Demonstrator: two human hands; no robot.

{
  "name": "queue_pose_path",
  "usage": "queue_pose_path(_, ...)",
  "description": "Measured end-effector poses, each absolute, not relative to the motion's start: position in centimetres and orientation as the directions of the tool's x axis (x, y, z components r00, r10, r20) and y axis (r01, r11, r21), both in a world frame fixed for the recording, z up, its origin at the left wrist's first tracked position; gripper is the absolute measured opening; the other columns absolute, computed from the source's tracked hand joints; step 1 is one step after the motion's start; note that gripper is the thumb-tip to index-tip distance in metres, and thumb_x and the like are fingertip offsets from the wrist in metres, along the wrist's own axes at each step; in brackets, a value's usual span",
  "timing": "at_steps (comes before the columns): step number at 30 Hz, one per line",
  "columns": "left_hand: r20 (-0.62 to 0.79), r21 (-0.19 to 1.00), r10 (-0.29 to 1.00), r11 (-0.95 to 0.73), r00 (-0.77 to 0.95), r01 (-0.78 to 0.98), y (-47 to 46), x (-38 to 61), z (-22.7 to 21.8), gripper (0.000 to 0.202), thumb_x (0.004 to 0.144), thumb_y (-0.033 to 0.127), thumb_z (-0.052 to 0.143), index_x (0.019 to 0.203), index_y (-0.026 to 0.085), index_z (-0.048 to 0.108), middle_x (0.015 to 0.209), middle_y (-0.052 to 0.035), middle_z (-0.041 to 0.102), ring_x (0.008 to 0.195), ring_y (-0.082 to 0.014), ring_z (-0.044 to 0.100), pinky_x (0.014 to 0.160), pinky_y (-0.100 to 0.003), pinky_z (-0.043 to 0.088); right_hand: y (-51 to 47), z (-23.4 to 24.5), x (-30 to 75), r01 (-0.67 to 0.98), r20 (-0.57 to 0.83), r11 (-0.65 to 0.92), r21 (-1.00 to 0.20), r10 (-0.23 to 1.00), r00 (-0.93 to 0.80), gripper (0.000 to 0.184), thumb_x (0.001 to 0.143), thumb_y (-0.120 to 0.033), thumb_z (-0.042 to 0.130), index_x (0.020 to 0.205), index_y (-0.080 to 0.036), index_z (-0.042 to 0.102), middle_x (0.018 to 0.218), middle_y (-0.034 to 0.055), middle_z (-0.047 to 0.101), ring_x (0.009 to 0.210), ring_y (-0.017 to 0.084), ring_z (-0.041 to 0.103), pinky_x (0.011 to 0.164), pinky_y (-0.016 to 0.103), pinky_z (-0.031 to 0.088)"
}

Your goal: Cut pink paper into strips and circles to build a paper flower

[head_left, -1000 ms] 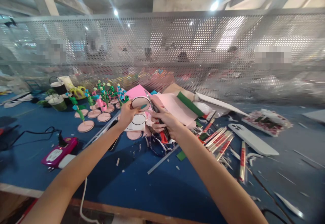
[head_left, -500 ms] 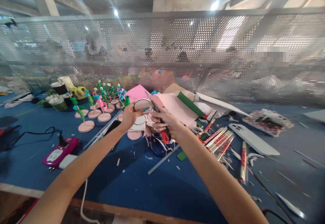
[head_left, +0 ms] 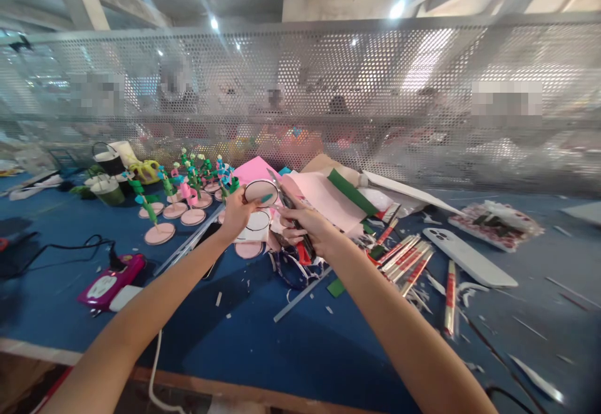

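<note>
My left hand (head_left: 236,215) is closed on the edge of a pale round disc (head_left: 256,192) with a dark rim, its thumb lying across the face. Scissors (head_left: 287,201) with red on the handle are gripped in my right hand (head_left: 307,225), blades pointing up and away beside the disc's right edge. Whether the blades touch the disc I cannot tell. Below the disc lies a white piece (head_left: 253,233) with a circle drawn on it. Another pink disc (head_left: 248,250) shows partly beneath that piece.
Small paper-flower stands on pink discs (head_left: 159,233) fill the left side. Pink sheets (head_left: 323,198) and a green strip (head_left: 350,193) lie behind my hands. Red-labelled sticks (head_left: 407,260), a white phone (head_left: 469,257) and scraps are right. A magenta power adapter (head_left: 113,279) sits left.
My left hand has shifted slightly left and turned the disc, so its face shows rounder toward me. The scissors and my right hand have barely moved.
</note>
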State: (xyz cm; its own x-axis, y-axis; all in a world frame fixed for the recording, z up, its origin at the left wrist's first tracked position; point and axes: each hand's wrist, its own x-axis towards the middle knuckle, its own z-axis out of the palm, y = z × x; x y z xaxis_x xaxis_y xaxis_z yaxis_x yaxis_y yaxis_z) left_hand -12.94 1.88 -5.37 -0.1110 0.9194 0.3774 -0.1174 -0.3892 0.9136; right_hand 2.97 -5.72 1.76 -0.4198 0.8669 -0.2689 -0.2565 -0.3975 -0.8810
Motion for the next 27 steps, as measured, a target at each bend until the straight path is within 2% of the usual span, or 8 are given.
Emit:
queue_pose_path(7,0.399,0.903,0.912,-0.409,-0.096,-0.133,1.9,-12.9,-5.3,0.035,0.053,0.021,0.072,0.084,0.012,0.060,0.075,-0.0020,0.064,0.070,-0.0174,0.062,0.062,-0.029,0.055,-5.8,2.0,2.9,-0.253,-0.260,-0.392,-0.885,0.864,-0.431,0.059,0.092,-0.008,0.037,0.143,-0.035,0.026,0.045,-0.0126,0.035,0.026,0.002,0.023,0.030,0.008,0.021)
queue_pose_path(17,0.355,0.927,0.933,-0.359,-0.056,-0.109,0.8,-12.3,-5.1,0.032,0.053,0.021,0.072,0.081,0.014,0.058,0.076,-0.0028,0.064,0.071,-0.0174,0.062,0.066,-0.032,0.056,-5.3,1.5,3.3,-0.262,-0.230,-0.384,-0.885,0.851,-0.471,0.051,0.091,-0.009,0.039,0.136,-0.032,0.037,0.045,-0.0122,0.035,0.027,0.001,0.022,0.031,0.008,0.019)
queue_pose_path(23,0.369,0.929,0.928,-0.369,-0.060,0.000,1.0,-12.0,-6.0,0.029,0.058,0.023,0.071,0.083,0.014,0.059,0.074,-0.0021,0.066,0.073,-0.0182,0.063,0.066,-0.031,0.056,-4.8,1.4,3.6,-0.244,-0.271,-0.433,-0.868,0.823,-0.498,0.032,0.091,-0.013,0.043,0.121,-0.024,0.049,0.044,-0.0122,0.032,0.028,0.000,0.018,0.031,0.007,0.020)
queue_pose_path(27,0.380,0.925,0.923,-0.378,-0.056,0.036,0.8,-11.9,-6.2,0.025,0.062,0.020,0.067,0.085,0.014,0.059,0.074,-0.0022,0.066,0.074,-0.0191,0.063,0.067,-0.032,0.055,-4.6,1.4,3.6,-0.239,-0.303,-0.477,-0.846,0.798,-0.521,0.025,0.094,-0.015,0.039,0.115,-0.020,0.051,0.044,-0.0122,0.031,0.027,0.000,0.016,0.030,0.008,0.019)
